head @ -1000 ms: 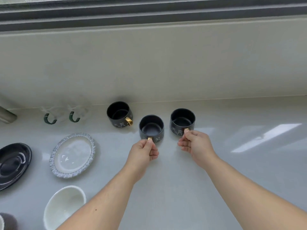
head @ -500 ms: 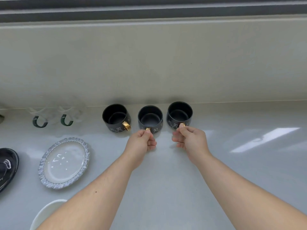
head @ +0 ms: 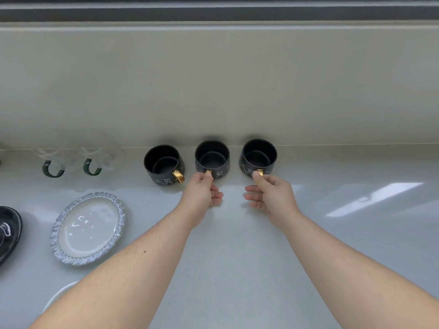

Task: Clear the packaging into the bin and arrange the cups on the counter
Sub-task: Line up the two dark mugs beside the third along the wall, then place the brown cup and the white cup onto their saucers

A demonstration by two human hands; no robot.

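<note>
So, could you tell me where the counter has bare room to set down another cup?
The widest bare stretch lies right of the right black cup, past the right hand. The counter between the forearms is also bare. The left is crowded: two clear mugs, the oval plate, a black dish.

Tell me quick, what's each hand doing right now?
Left hand: pinching the gold handle of the middle black cup.
Right hand: pinching the gold handle of the right black cup.
</note>
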